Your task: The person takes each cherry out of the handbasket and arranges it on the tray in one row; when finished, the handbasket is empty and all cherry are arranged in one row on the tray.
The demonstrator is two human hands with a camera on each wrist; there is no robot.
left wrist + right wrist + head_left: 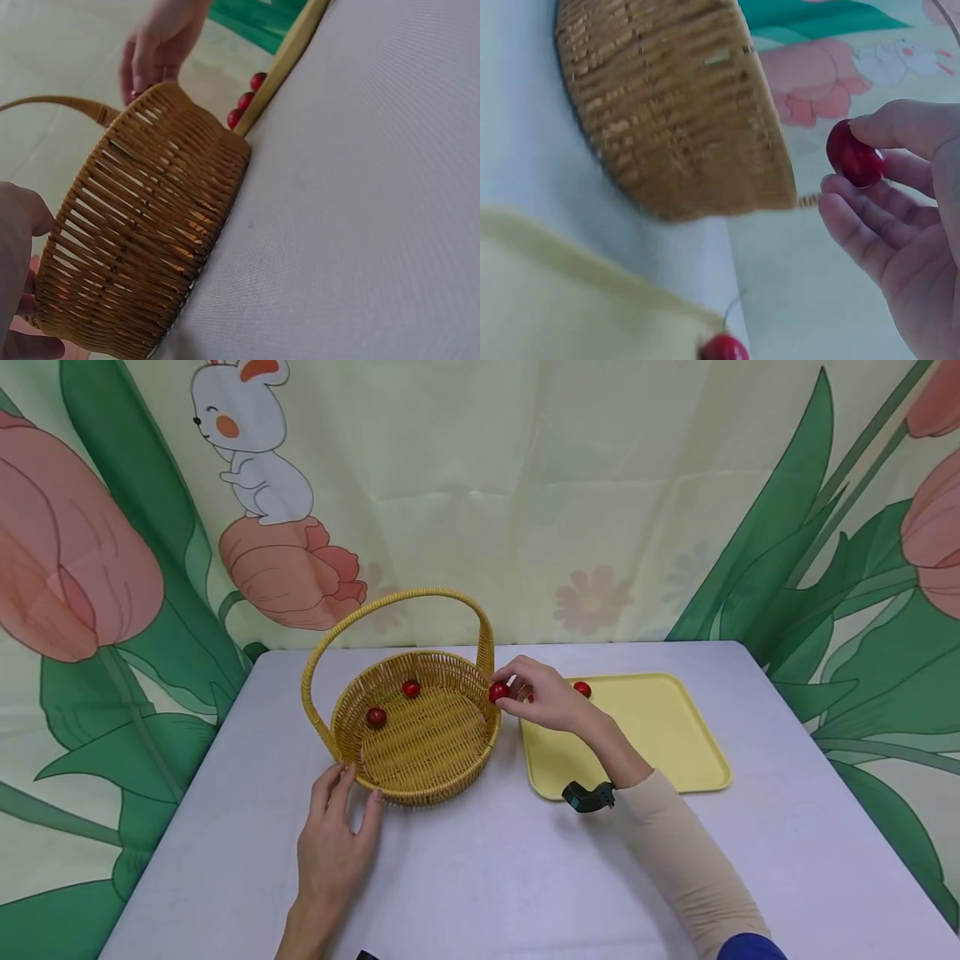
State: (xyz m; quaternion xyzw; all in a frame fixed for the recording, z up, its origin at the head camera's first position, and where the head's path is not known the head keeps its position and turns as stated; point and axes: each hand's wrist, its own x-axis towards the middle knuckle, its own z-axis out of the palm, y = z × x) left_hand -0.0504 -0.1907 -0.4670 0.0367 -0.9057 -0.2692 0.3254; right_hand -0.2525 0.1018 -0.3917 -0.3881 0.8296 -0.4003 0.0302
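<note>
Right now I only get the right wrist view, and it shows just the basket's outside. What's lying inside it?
Observer: Two cherries lie in the basket, toward its left and back.
Operator: Is anything touching it on the left?
Observer: Yes, the left hand touches its near-left rim.
Operator: I see only one loose cherry by the tray. Are there more?
Observer: Yes, the left wrist view shows three cherries in a row at the tray's edge.
</note>
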